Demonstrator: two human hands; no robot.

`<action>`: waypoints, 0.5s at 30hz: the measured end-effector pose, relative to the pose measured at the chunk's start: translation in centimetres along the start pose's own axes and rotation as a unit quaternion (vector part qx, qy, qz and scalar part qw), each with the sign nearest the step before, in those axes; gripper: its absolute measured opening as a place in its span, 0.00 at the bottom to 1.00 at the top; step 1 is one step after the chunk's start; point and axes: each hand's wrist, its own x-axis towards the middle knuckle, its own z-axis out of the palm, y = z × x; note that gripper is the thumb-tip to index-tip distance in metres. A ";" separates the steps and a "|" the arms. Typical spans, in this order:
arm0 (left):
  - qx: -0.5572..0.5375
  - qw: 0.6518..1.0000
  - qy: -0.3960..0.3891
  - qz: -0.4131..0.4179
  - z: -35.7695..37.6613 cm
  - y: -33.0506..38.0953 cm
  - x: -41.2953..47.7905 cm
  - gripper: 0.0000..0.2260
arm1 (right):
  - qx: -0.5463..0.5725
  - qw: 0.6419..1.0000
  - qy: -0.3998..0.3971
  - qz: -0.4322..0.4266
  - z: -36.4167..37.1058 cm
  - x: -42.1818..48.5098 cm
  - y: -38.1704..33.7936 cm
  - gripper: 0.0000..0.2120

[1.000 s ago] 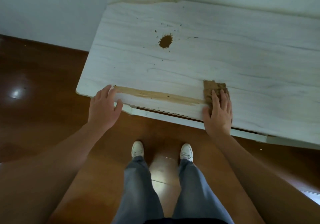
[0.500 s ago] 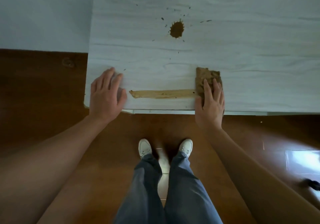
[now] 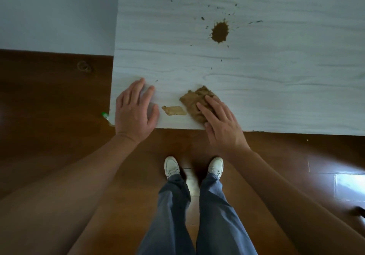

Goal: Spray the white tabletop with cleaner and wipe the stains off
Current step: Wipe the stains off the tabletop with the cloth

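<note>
The white tabletop point(image 3: 256, 81) fills the upper right of the head view. My right hand point(image 3: 221, 124) presses flat, fingers straight, on a crumpled brown-stained cloth point(image 3: 194, 99) near the front edge. Just left of the cloth lies a short tan smear point(image 3: 173, 110). My left hand point(image 3: 135, 109) rests flat on the table's front left corner, fingers spread, holding nothing. Farther back sits a dark brown splat point(image 3: 219, 32) with small specks scattered around it.
A green-and-white object point(image 3: 105, 115), partly hidden, pokes out beside the table's left edge near my left hand. Dark wooden floor point(image 3: 49, 97) lies left of and below the table, and my legs and white shoes point(image 3: 171, 167) stand at the front edge. A pale wall point(image 3: 55, 12) rises at upper left.
My right hand has pushed the cloth leftward along the tan streak, which is now much shorter. My left hand stays on the front left corner.
</note>
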 end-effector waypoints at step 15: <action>0.009 1.000 -0.013 -0.010 -0.1 0.2 0.1 0.23 | -0.006 1.000 0.008 -0.001 1.5 5.5 -4.5 0.25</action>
